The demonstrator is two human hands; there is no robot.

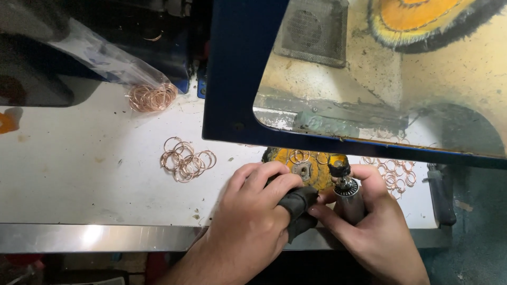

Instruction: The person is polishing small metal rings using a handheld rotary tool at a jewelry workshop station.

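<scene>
1. The bench (79, 174) is a white top with a steel front edge. A blue-framed guard (237, 68) with a scratched clear pane stands over its far side.
2. A yellow pad (309, 169) lies under the guard's lower edge, just beyond the fingers.
3. The left hand (253, 216) is curled tight round a dark cloth (298, 208). Whether a ring sits inside the cloth cannot be told.
4. The right hand (372, 221) is closed round a rotary tool (346, 192), gripped on its grey barrel near the chuck, tip pointing away. The tool looks stiff and fairly light. The ribbed barrel is the safe hold, well back from the dark bit.
5. The cloth looks soft and limp and would bunch in a pinch.
6. Copper rings lie in three lots: a loose heap (187, 158) left of the hands, a bunch (153, 97) at the mouth of a plastic bag (100, 53), and more (396, 174) right of the tool. They are thin shiny wire hoops, light, easily bent and apt to slide, so best taken by the rim.
</scene>
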